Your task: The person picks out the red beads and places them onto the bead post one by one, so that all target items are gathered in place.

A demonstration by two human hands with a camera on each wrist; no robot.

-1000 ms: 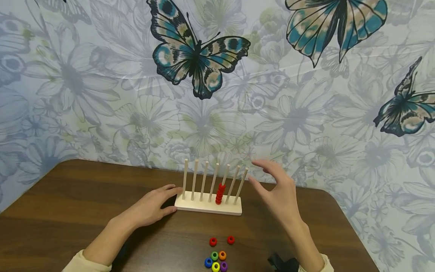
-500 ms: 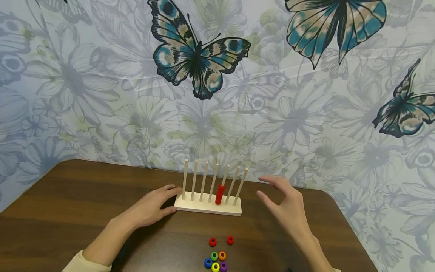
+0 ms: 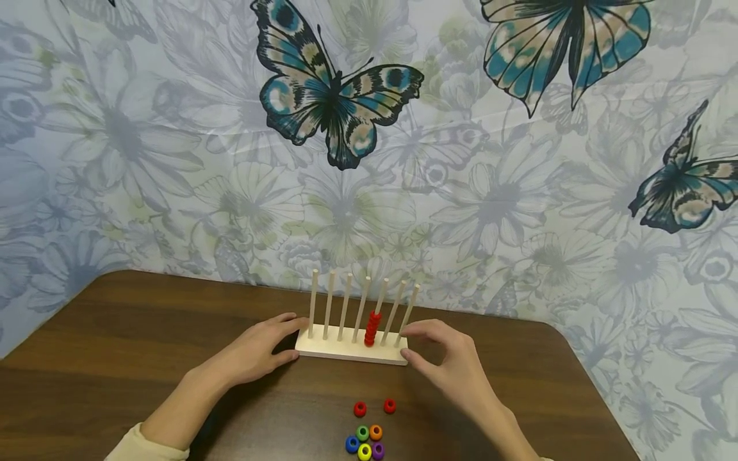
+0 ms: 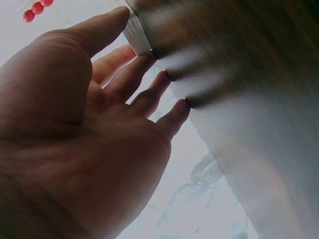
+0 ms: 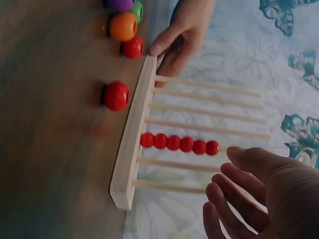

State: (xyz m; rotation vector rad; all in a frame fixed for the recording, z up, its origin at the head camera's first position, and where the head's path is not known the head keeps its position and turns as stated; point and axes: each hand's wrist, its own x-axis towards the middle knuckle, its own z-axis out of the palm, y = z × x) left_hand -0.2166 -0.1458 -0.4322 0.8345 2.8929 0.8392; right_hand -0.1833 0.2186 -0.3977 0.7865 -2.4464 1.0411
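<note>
A wooden peg stand (image 3: 353, 347) with several upright pegs stands on the table. Several red beads (image 3: 373, 328) are stacked on its third peg from the right. At the left end, my left hand (image 3: 254, 349) holds the base between thumb and fingers; in the left wrist view the thumb (image 4: 107, 27) lies on one side of the base end. My right hand (image 3: 450, 355) is at the stand's right end, thumb and index finger spread, fingertips right at the base in the head view. From the right wrist, its loosely bent fingers (image 5: 224, 199) overlap the nearest pegs, holding nothing.
Two loose red beads, one left (image 3: 360, 408) and one right (image 3: 389, 406), lie in front of the stand. Nearer are a green bead (image 3: 362, 433), an orange (image 3: 376, 432), a blue (image 3: 352, 444), a yellow (image 3: 364, 452) and a purple one (image 3: 378, 451). A butterfly-patterned wall covering (image 3: 230, 211) rises behind the table (image 3: 115, 358).
My right hand drew away from the stand's pegs to the right, then came down and left to the base's right end. The left hand stayed in place.
</note>
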